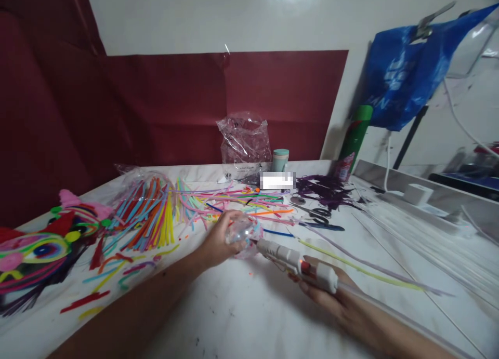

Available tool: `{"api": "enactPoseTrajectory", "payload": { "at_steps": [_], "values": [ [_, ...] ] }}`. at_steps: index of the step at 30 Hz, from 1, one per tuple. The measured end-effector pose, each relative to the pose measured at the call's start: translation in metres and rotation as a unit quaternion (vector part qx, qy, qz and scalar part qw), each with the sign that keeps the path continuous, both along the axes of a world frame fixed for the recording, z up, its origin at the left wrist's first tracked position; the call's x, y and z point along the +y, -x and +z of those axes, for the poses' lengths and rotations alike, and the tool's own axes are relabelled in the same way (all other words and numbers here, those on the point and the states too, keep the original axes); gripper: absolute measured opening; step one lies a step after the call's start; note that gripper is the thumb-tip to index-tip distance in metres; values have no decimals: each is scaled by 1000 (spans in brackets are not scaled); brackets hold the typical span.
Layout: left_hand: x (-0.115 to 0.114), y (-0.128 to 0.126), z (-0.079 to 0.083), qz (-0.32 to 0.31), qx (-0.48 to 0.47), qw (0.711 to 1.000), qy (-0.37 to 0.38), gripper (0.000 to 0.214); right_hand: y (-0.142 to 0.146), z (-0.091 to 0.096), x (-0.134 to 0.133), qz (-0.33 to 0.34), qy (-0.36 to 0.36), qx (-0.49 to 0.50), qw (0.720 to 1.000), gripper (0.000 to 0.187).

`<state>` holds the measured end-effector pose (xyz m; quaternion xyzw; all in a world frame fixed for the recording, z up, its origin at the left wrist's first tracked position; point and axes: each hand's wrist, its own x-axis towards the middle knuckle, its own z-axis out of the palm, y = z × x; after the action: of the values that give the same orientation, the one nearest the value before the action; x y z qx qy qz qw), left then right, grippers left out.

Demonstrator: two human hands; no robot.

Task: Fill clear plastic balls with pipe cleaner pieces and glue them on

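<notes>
My left hand [223, 242] is closed around a clear rounded plastic piece [238, 230] with coloured bits on its far side. In my right hand [331, 291] is a white hot glue gun [286, 257], its nozzle pointing left and close to the plastic piece. Whether the tip touches it I cannot tell. A reddish light glows on the gun's body, and a long glue stick [374, 304] runs out of its back along my forearm. Behind my left hand lie loose pipe cleaners [268, 212] in many colours. Black-handled scissors [322, 212] rest beyond the glue gun.
Bundled pipe cleaners [146, 218] and a colourful mask-like craft piece [42, 250] lie left. At the back are a clear bag [245, 141], a lidded cup [280, 160] and dark purple strands [325, 188]. Several long glue sticks [436, 250] lie right, near a green can [356, 133].
</notes>
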<state>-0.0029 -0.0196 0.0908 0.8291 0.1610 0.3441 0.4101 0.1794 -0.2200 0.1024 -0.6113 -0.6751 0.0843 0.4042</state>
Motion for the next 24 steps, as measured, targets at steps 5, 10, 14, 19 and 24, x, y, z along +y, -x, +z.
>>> {"api": "enactPoseTrajectory", "payload": {
  "at_steps": [5,10,14,19,24],
  "values": [
    [1,-1,-3,-4,-8,1000,-9,58,0,-10,5,24,-10,-7,1000,13],
    [2,-1,-4,-12,-14,1000,0,58,-1,-16,5,30,6,-39,999,11],
    [4,-1,-6,-14,-13,1000,-12,57,2,-11,5,30,-9,-68,997,9],
    [4,0,-5,8,-3,1000,-28,55,6,-3,4,14,-10,-76,997,11],
    [1,0,-2,12,2,1000,-29,55,8,-3,3,8,-6,-74,997,14]
  ]
}}
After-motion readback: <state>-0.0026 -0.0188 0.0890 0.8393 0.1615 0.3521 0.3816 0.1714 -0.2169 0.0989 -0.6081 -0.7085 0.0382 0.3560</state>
